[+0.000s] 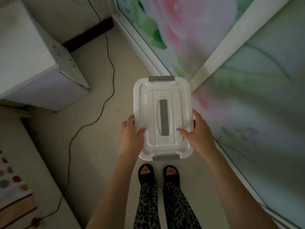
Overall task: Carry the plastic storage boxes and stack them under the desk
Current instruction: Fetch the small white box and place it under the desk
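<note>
1. Storage box (pixel 163 118), white plastic with its lid on, is held in the air in front of the person, above the floor and just ahead of the feet. A grey handle bar runs along the middle of the lid, and a grey latch sits at the far and the near short end.
2. Left hand (pixel 131 134) grips the box's left long side, thumb lying on the lid and fingers wrapped under the rim.
3. Right hand (pixel 197 131) grips the right long side the same way, thumb on the lid with a blue-painted nail, fingers curled under the edge.
4. Pale floor tiles (pixel 92 133) cover the room, with thin joints showing; the light is dim.
5. Black cable (pixel 105 100) snakes over the tiles from the far wall down to the lower left.
6. White cabinet (pixel 33 66) stands at the upper left, well apart from the box; a dark baseboard strip runs along the wall behind it.
7. Sliding panels (pixel 231 63) printed with pink flowers and green leaves fill the right side, set in a white frame, close beside the box's right edge.
8. Low pale surface with coloured spots (pixel 11 179) lies along the lower left; what it is cannot be told.
9. Black open-toed slippers (pixel 158 174) and leopard-print trousers show below the box.
</note>
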